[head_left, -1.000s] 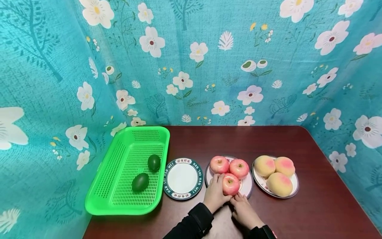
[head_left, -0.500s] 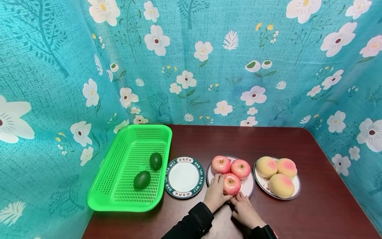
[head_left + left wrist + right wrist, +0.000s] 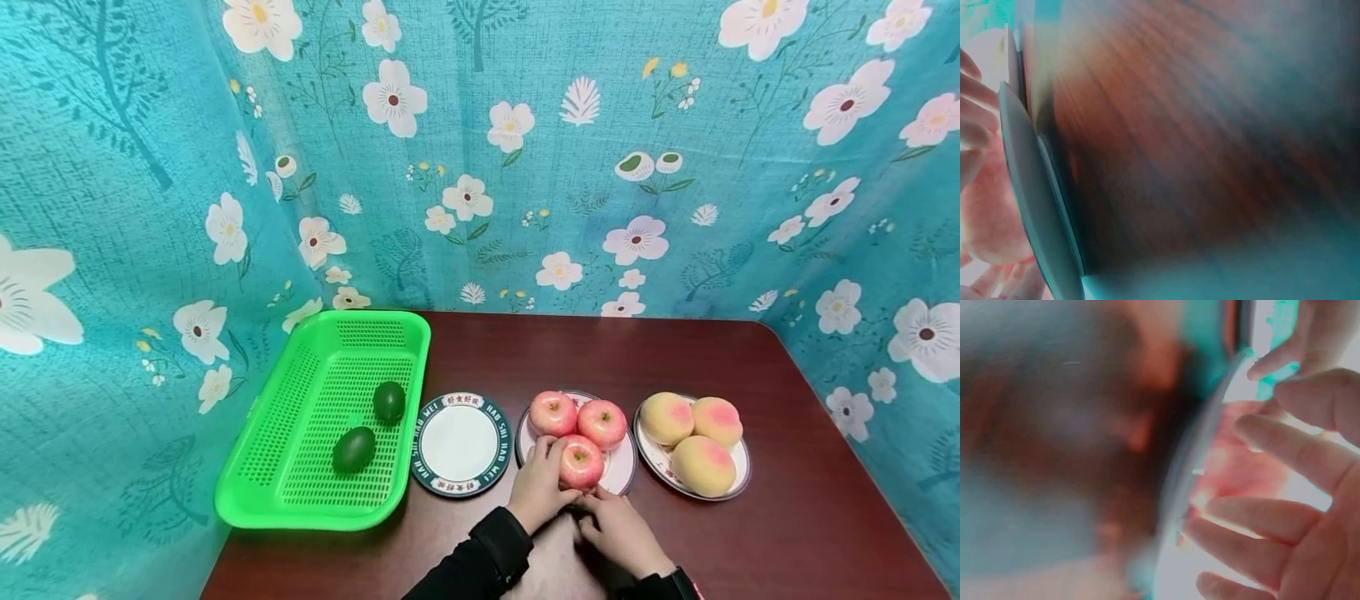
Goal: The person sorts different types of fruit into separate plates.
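Note:
Three red-pink apples sit on a white plate (image 3: 622, 468) with a dark rim in the head view. My left hand (image 3: 537, 486) holds the front apple (image 3: 581, 462) from its left side, fingers on its upper left and thumb at its base. Behind it are the back left apple (image 3: 553, 413) and the back right apple (image 3: 602, 423). Low at the front of the same plate is my right hand (image 3: 618, 532), fingertips beside the front apple. The right wrist view shows its fingers (image 3: 1260, 519) spread and fairly straight; whether they touch the apple is unclear.
To the right, a plate (image 3: 738, 477) bears three peaches (image 3: 703, 464). A white plate with a green rim (image 3: 460, 446) lies left of the apples. Further left stands a green basket (image 3: 225, 500) with two dark green oval fruits (image 3: 354, 450). A floral curtain (image 3: 480, 208) hangs behind the table.
The head view has shifted slightly. My right hand's fingers have moved a little at the plate's front edge. My left hand stays on the front apple, which has not visibly moved.

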Available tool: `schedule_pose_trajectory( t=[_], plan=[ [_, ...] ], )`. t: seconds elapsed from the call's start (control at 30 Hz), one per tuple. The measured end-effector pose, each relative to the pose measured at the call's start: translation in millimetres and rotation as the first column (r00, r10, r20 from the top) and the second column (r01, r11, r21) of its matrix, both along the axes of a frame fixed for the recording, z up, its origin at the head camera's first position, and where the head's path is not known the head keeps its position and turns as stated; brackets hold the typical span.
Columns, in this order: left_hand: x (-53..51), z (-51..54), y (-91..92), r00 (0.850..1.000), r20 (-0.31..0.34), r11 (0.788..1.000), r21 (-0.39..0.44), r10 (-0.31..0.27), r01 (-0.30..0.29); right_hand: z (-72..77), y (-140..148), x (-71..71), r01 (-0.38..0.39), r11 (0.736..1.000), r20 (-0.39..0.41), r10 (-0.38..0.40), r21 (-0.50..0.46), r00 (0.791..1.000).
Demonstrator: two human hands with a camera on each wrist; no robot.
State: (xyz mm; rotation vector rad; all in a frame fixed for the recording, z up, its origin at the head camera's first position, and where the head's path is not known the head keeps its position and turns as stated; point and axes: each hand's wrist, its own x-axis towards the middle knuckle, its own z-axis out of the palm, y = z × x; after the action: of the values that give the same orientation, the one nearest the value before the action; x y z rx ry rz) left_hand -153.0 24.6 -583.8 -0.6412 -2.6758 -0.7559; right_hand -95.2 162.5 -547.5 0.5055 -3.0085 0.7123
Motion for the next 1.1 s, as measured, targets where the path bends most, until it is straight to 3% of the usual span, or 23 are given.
schedule_pose_trajectory(
  t=[0.1, 0.2, 0.3, 0.37, 0.47, 0.57, 0.7, 0.8, 0.87, 0.97, 1.1],
  plan=[
    [2.1, 3.9, -12.7, 1.0, 0.0, 1.0, 0.012, -0.019, 0.019, 10.4, -10, -0.4, 0.076, 0.997, -0.067, -0.075, 0.007, 0.995],
    [6.7, 14.8, -30.5, 1.0, 0.019, 0.999, 0.037, -0.025, 0.024, 19.0, -21, -2.2, 0.124, 0.991, -0.16, -0.129, -0.044, 0.979],
    [13.1, 32.8, -53.3, 0.999, 0.045, 0.997, 0.078, -0.01, 0.006, 21.9, -35, -5.7, 0.087, 0.991, -0.256, -0.112, -0.103, 0.96],
    [16.9, 48.4, -70.9, 0.997, 0.071, 0.994, 0.106, 0.004, -0.012, 21.0, -47, -8.8, 0.027, 0.992, -0.282, -0.06, -0.121, 0.958],
    [20.7, 75.9, -102.5, 0.995, 0.095, 0.993, 0.109, 0.032, -0.043, 15.4, -68, -15.0, -0.078, 0.991, -0.261, 0.048, -0.107, 0.964],
    [20.1, 107.0, -138.8, 0.993, 0.094, 0.996, 0.051, 0.069, -0.074, 8.4, -87, -23.3, -0.185, 0.98, -0.185, 0.169, -0.069, 0.968],
    [2.9, 144.0, -185.0, 0.982, 0.127, 0.989, -0.06, 0.142, -0.135, 2.0, -104, -35.9, -0.271, 0.962, -0.086, 0.272, 0.024, 0.958],
    [-22.9, 162.5, -210.0, 0.952, 0.238, 0.978, -0.124, 0.195, -0.169, 0.1, -111, -45.1, -0.298, 0.948, -0.072, 0.307, 0.112, 0.949],
    [-42.6, 166.0, -222.0, 0.918, 0.33, 0.97, -0.177, 0.22, -0.169, -0.1, -113, -49.0, -0.309, 0.938, -0.07, 0.323, 0.159, 0.944],
    [-67.6, 161.0, -233.8, 0.851, 0.46, 0.955, -0.261, 0.253, -0.143, -1.6, -116, -49.4, -0.339, 0.919, -0.05, 0.355, 0.202, 0.933],
    [-86.9, 142.8, -242.6, 0.786, 0.548, 0.938, -0.329, 0.286, -0.112, -7.8, -123, -40.5, -0.398, 0.887, -0.034, 0.417, 0.233, 0.908]
  ],
)
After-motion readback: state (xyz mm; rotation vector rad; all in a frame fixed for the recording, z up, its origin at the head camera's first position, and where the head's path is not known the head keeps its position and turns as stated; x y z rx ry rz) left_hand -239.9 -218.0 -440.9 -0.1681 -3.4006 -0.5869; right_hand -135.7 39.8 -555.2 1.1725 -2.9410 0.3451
